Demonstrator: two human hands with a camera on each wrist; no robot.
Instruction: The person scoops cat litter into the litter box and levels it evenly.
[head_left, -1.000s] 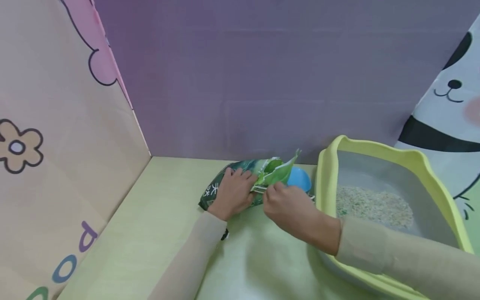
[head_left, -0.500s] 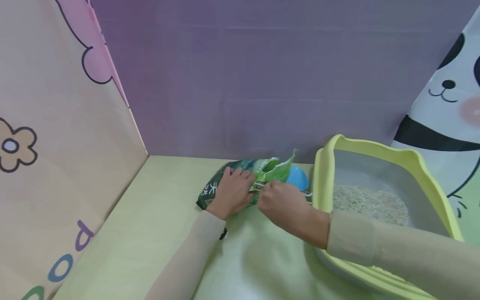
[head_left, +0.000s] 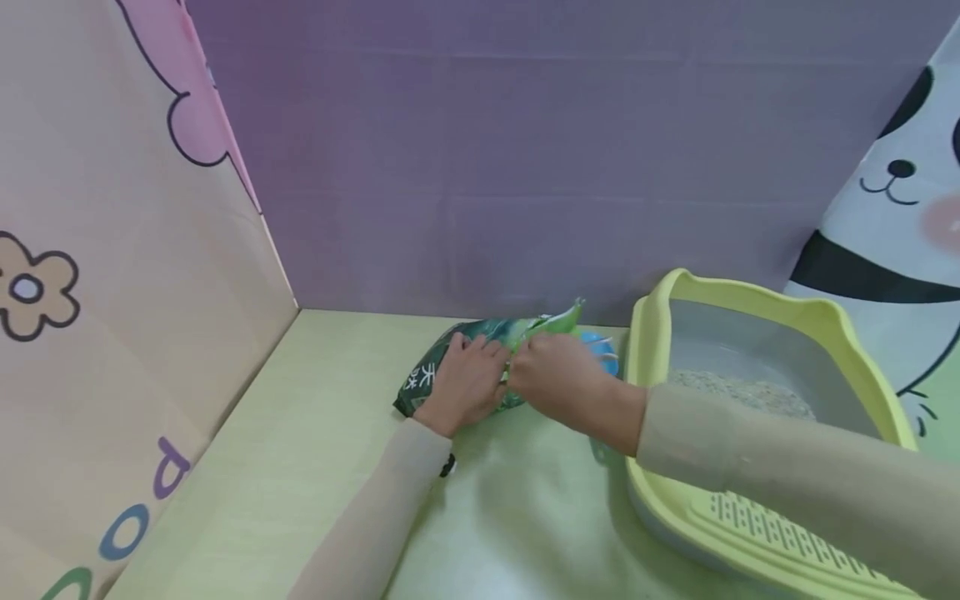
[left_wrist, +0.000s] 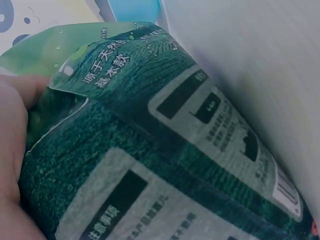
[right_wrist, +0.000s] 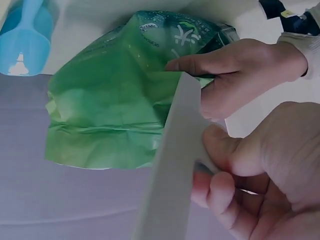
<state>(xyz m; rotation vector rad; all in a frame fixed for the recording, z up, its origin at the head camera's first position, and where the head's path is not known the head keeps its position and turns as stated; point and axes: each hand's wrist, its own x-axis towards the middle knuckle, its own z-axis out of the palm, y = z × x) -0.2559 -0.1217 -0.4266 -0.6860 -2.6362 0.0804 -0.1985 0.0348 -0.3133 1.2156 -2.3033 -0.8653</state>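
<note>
A green cat litter bag [head_left: 480, 333] lies on its side near the back wall. My left hand [head_left: 468, 375] grips it near its mouth, fingers over the top and thumb on the near side. The lighter green mouth end [right_wrist: 105, 120] spreads out in the right wrist view. My right hand [head_left: 558, 371], fingers curled, is beside that end. Between its thumb and forefinger it pinches a long flat whitish strip [right_wrist: 172, 155], whose far end meets the bag's edge. In the left wrist view, printed panels cover the bag's dark green side [left_wrist: 165, 145].
A blue scoop [right_wrist: 25, 50] lies just beyond the bag, partly hidden in the head view. To the right stands a yellow-rimmed litter box [head_left: 648, 358] with pale litter [head_left: 742, 392] inside. A purple wall [head_left: 450, 167] closes off the back of the pale green surface [head_left: 315, 417].
My right hand has moved left and slightly up, and the strip has swung up with it. The bag's green flap has dropped and shifted left. My left hand has stayed put.
</note>
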